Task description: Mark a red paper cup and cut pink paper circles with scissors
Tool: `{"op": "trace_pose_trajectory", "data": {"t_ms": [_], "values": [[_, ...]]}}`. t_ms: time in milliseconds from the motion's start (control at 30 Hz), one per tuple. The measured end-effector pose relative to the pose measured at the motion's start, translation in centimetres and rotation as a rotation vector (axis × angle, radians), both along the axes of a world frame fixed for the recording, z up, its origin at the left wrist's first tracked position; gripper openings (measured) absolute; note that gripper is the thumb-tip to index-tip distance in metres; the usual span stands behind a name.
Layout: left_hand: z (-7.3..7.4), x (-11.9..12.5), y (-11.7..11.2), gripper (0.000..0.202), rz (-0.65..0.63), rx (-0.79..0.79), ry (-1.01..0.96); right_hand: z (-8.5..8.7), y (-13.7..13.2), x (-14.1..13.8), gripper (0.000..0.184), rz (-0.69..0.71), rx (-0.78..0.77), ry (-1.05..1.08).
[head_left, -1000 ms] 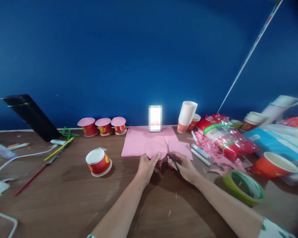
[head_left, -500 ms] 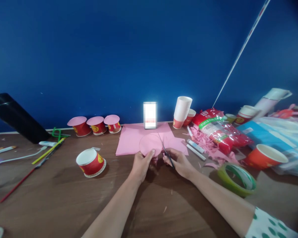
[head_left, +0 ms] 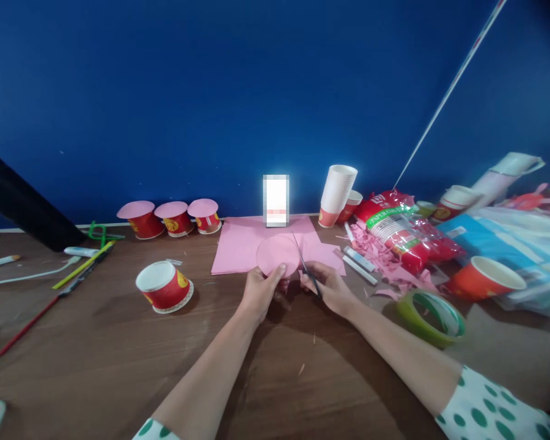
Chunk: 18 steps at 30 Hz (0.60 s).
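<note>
My left hand [head_left: 262, 292] is closed on a round pink paper disc [head_left: 277, 255], its thumb on top near the lower edge. Fingers of my right hand [head_left: 329, 287] wrap round the handles of a pair of dark scissors [head_left: 310, 277]. The blades point up and away, along the disc's right edge. Whether they touch the paper I cannot tell. Pink paper sheets [head_left: 231, 245] lie flat behind the hands. To the left, a red paper cup [head_left: 165, 287] with a white inside stands on the table.
Red cups topped with pink discs [head_left: 172, 211] stand along the wall. Stacked white cups [head_left: 339, 189], a red crepe paper bag [head_left: 394, 226], pink scraps [head_left: 380, 256], a tape roll [head_left: 428, 318] and an orange cup [head_left: 486, 280] are right. A lit phone screen [head_left: 275, 198] leans against the wall.
The view has tilted slightly, so everything sits higher in the picture. Both hands keep their hold on the disc and the scissors, with hardly any movement between them.
</note>
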<state>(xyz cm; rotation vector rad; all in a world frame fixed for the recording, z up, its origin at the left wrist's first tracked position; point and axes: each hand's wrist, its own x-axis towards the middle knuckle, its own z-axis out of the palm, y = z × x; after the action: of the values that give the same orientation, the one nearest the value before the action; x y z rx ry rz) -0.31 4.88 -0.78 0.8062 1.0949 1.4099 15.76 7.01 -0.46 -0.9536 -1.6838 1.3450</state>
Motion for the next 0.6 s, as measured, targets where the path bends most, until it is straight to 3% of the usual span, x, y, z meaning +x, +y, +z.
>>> {"op": "trace_pose_trajectory", "data": {"t_ms": [600], "values": [[-0.13, -0.06, 0.02, 0.035, -0.011, 0.006, 0.058, -0.25, 0.08, 0.01, 0.029, 0.005, -0.017, 0.02]]}}
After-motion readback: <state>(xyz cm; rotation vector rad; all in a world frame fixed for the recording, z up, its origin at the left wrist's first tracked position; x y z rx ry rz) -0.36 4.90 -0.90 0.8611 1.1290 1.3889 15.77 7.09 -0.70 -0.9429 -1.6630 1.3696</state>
